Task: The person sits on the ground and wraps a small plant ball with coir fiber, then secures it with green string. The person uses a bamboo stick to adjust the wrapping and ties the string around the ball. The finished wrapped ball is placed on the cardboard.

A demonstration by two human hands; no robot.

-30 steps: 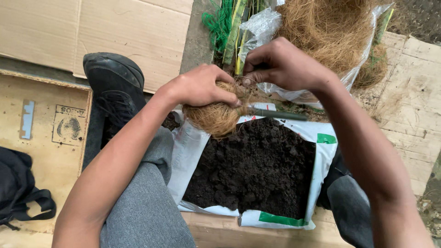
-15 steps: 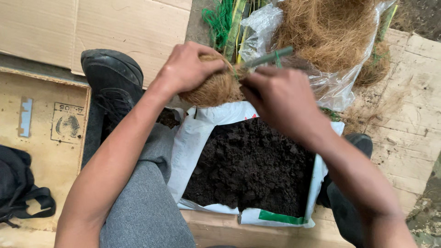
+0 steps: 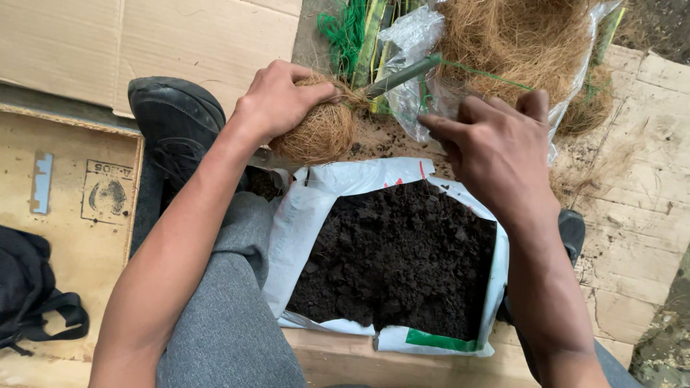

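My left hand (image 3: 277, 100) grips a round ball of brown coconut fibre (image 3: 323, 133), with a green plant stem (image 3: 399, 75) sticking out of it toward the upper right. My right hand (image 3: 496, 144) hovers to the right of the ball, fingers pinched on a thin green string (image 3: 489, 75) that runs from the stem. Below both hands lies an open white bag (image 3: 295, 230) filled with dark soil (image 3: 395, 266).
A clear plastic bag of loose coconut fibre (image 3: 525, 36) lies at the top, beside green twine and stems (image 3: 352, 32). My black shoe (image 3: 176, 122) rests on the left, near cardboard sheets (image 3: 144, 36). A black bag (image 3: 32, 287) lies at the far left. Wooden boards (image 3: 640, 194) lie on the right.
The fibre ball has been lifted up and away from the soil bag. My right hand has left the ball and moved right, drawing the green string out from the stem.
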